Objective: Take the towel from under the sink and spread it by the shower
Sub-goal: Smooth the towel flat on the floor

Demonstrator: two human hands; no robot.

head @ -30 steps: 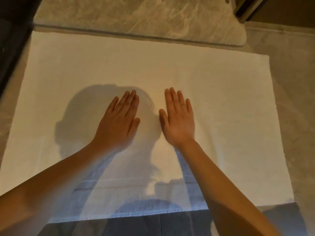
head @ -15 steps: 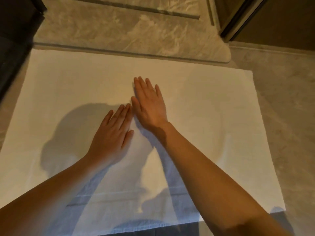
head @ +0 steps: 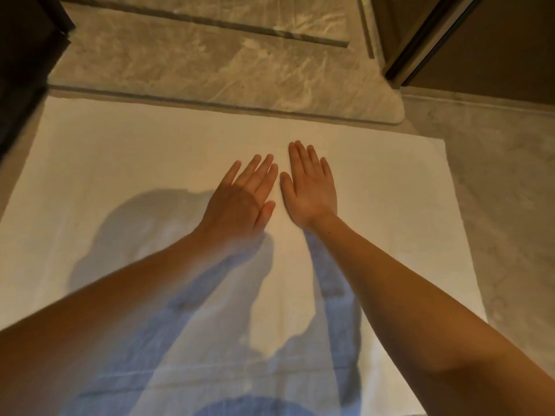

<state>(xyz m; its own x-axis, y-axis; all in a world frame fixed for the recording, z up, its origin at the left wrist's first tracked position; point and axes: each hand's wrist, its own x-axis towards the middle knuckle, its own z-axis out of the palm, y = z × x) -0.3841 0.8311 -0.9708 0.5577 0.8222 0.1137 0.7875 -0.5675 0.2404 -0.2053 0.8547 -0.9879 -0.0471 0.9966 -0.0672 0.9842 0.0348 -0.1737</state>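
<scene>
A white towel (head: 126, 163) lies spread flat on the stone floor, its far edge along a raised marble threshold (head: 210, 73). My left hand (head: 240, 202) and my right hand (head: 309, 187) rest palm down near the towel's middle, side by side and almost touching, fingers straight and pointing away from me. Neither hand grips anything. The shadows of my head and arms fall across the near half of the towel.
A dark vertical panel (head: 24, 55) stands at the far left. A dark metal-edged door frame (head: 426, 40) rises at the far right, beside the threshold's rounded corner. Grey marble floor (head: 504, 205) runs along the towel's right side.
My left hand has slid forward and to the right, level with my right hand. The right hand has shifted slightly right. The view has tilted up, showing more of the threshold.
</scene>
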